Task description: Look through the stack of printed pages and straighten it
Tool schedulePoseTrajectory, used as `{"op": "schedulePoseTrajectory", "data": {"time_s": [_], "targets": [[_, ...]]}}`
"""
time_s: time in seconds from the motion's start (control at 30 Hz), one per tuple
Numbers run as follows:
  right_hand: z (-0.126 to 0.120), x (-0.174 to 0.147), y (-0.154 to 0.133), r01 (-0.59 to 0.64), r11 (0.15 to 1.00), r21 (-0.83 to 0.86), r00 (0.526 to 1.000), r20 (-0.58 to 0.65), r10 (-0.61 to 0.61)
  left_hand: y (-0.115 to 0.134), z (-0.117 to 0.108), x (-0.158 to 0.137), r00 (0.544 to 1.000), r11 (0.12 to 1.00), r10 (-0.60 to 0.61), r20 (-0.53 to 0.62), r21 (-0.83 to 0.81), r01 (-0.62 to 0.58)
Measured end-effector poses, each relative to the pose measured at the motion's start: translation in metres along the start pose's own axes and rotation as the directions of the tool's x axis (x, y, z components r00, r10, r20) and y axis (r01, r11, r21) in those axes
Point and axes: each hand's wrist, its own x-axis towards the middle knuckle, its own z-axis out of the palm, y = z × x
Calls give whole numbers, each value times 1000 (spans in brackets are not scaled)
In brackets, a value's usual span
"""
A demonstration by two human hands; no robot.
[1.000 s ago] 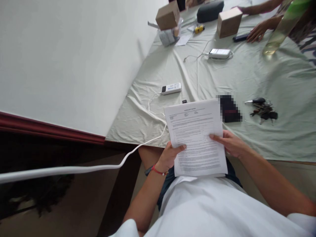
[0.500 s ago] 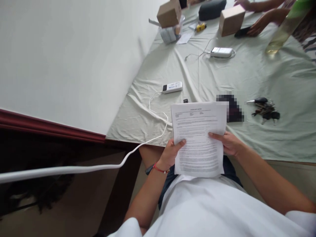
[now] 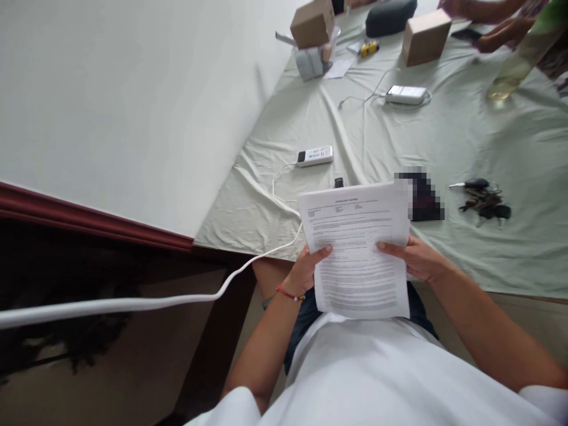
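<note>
A stack of printed paper sheets (image 3: 360, 278) is held up in front of my chest, at the table's near edge. My left hand (image 3: 309, 266) grips its left side, thumb on top of the page and fingers hidden behind. On the opposite side my right hand (image 3: 415, 255) pinches the sheets the same way, thumb across the print. Past the top edge of the paper a small black object (image 3: 339, 182) peeks out. A dark, pixelated item (image 3: 426, 198) lies just right of the stack, and a bunch of keys (image 3: 484, 201) rests farther right.
On the green tablecloth (image 3: 266, 189) sits a white power bank (image 3: 315, 156) with a white cable (image 3: 133, 303) running toward me. Farther off are a second white device (image 3: 405, 94), a cardboard box (image 3: 426, 38), a bottle (image 3: 515, 77) and another person's hand (image 3: 501, 36) holding a dark phone-like object.
The top of the paper stack has spread wider to the left and tilts slightly. The other person's hand has lifted the dark object off the table. The view has shifted a little.
</note>
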Motion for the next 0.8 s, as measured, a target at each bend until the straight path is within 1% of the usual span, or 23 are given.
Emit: {"op": "schedulePoseTrajectory", "data": {"time_s": [0.17,0.27,0.37,0.47,0.53,0.6,0.73,0.8], "targets": [[-5,7,-1,17,998,-64,999,-35,-19,-2,-5,3,999,1000,-11,-40,-13,10],[-4,14,-6,26,996,-85,998,-49,-30,1,-6,8,999,999,-13,-41,-43,11],[0,18,-14,36,994,-107,999,-33,-40,2,-6,11,999,998,5,-35,-63,-7],[1,19,-18,3,989,-146,1000,-8,-4,-4,-6,8,998,999,-7,-61,-45,5],[-3,17,-16,-39,982,-182,999,1,40,-12,-7,4,997,999,-35,-73,-24,33],[-7,16,-11,-55,977,-205,998,5,57,-17,-7,1,997,999,-46,-66,-20,45],[-9,12,-5,-7,983,-181,1000,-9,6,-15,-5,0,999,999,-15,-43,-52,13],[-7,11,-3,-7,985,-172,1000,-8,6,-11,-3,2,999,997,12,-47,-74,-16]]}}
